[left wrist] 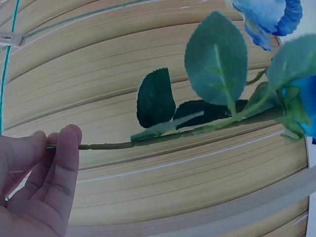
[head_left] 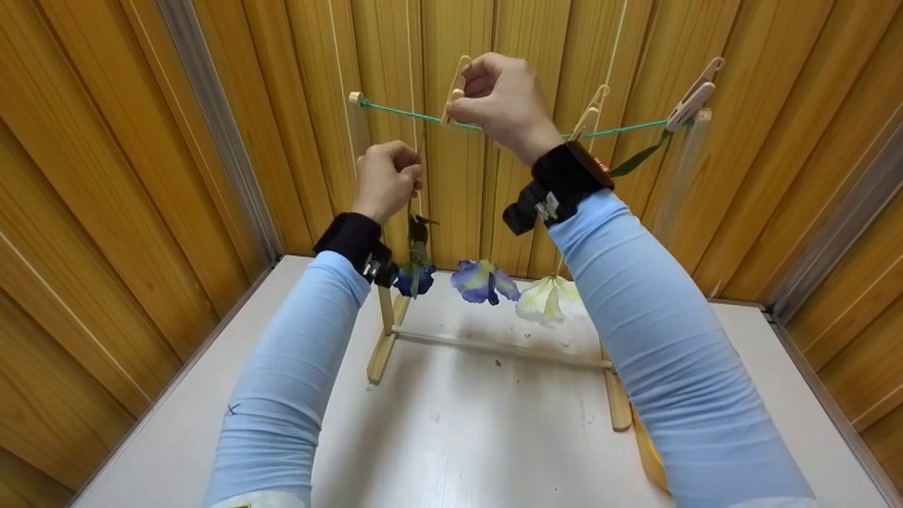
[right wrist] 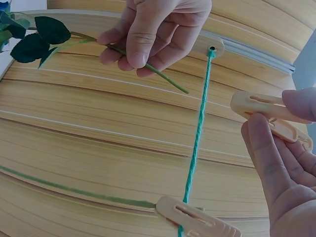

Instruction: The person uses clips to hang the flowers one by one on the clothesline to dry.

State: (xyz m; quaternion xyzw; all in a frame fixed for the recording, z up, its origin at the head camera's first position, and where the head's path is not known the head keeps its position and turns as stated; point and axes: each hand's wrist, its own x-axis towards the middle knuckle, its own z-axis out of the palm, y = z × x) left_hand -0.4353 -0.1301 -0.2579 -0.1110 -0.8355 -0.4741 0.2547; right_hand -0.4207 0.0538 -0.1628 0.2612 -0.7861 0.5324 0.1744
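My left hand pinches the thin green stem of a dark blue artificial flower between thumb and fingertips. Leaves branch from the stem, and the bloom hangs downward. Up by the green cord, my right hand holds a peach plastic clothespin by its handles. In the right wrist view that clothespin stands off to the side of the cord. Another clothespin sits on the cord, clamping a green stem. A purple flower and a white flower hang upside down.
The cord runs between the posts of a wooden stand on a white table. Two more clothespins are on its right half, the far one near a leaf. An orange-yellow object is partly hidden by the right sleeve.
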